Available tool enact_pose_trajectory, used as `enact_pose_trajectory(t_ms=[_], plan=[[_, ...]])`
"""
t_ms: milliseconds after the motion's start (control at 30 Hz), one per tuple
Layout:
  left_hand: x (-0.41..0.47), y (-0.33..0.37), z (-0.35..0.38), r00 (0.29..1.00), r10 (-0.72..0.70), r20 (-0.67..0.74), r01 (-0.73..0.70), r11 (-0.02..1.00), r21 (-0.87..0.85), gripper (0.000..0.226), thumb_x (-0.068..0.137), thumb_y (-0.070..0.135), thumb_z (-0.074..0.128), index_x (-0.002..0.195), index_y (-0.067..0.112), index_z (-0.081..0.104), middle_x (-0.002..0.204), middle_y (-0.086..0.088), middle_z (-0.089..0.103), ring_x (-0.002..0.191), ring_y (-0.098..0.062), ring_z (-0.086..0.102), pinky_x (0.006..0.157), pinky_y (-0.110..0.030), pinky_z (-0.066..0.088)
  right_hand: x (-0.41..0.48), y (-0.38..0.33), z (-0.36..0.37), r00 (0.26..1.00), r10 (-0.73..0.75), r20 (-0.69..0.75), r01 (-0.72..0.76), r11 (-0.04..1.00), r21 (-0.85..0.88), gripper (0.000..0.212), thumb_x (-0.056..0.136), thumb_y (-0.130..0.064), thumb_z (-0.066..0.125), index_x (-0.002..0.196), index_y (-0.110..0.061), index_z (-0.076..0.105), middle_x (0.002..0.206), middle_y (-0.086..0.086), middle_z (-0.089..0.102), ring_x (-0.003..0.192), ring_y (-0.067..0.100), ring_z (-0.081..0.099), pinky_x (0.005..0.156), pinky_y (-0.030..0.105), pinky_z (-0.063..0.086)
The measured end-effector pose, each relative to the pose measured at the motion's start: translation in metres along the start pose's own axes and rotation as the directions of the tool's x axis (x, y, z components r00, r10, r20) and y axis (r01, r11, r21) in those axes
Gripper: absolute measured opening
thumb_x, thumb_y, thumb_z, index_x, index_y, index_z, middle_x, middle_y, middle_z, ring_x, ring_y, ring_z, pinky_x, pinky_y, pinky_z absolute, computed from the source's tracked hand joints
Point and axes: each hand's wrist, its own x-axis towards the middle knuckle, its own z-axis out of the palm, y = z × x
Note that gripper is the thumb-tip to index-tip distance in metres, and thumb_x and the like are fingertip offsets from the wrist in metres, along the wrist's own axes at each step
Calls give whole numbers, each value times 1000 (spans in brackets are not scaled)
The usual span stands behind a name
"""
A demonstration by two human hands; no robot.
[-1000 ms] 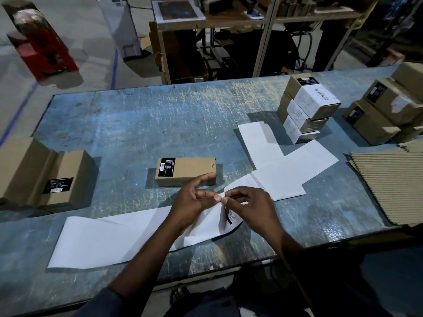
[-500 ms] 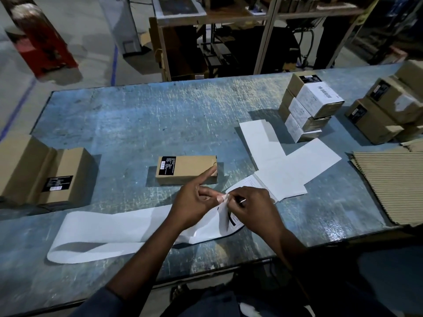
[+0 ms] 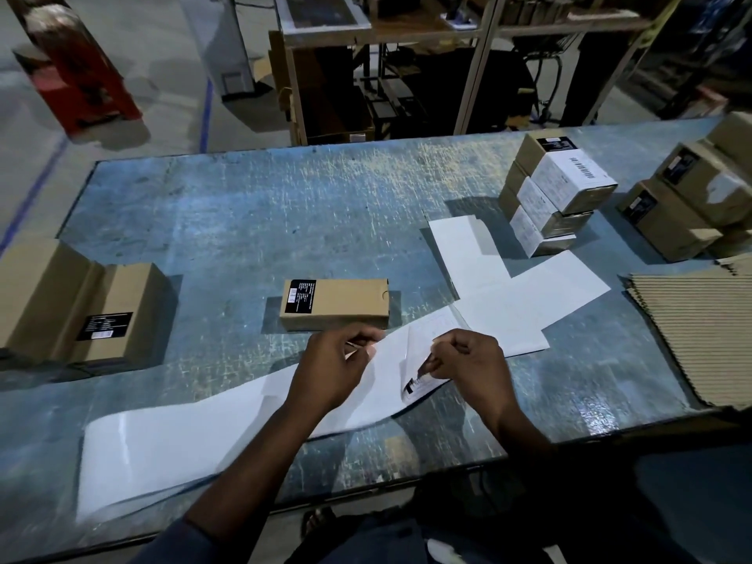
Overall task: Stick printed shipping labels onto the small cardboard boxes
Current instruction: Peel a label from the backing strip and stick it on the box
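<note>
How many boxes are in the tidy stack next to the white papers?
3, far right on the table, one atop another: top box, middle box, bottom box. Others could hide behind.

The curled fingers of the right hand cover most of the printed label. Only a dark corner of its print shows, too small to read. The left hand hides the spot where its fingertips pinch the backing strip, and its forearm covers part of the strip. The black sticker on the small cardboard box is illegible. At the right edge of the surface, the stacked boxes and corrugated sheets are cut off by the frame. At its left edge, so is a larger carton.
</note>
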Motion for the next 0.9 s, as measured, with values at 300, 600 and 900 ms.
enact_pose_trajectory(t_ms=[300,600,900], plan=[[-5,-17,-1,1000,11,0,-11,994,107,26,93,11,70,107,31,77,103,27,72,98,11,65,90,-9,47,13,6,-37,981,112,-156,-101,992,80,20,88,0,58,69,3,64,67,20,65,62,29,66,68,48,63],[-7,-24,-7,1000,8,-4,-8,986,164,25,95,12,68,107,33,77,107,25,73,102,9,64,90,-6,43,23,-8,-74,966,97,-239,-54,982,179,14,66,-14,56,59,-4,58,58,11,58,56,28,53,49,29,32],[-9,-30,-21,996,70,-52,-48,939,340,26,96,15,65,110,33,78,114,15,75,105,-9,68,99,-30,53,31,-1,-85,958,126,-256,-47,955,294,17,70,-16,54,69,0,60,77,20,65,77,34,67,65,34,51]])
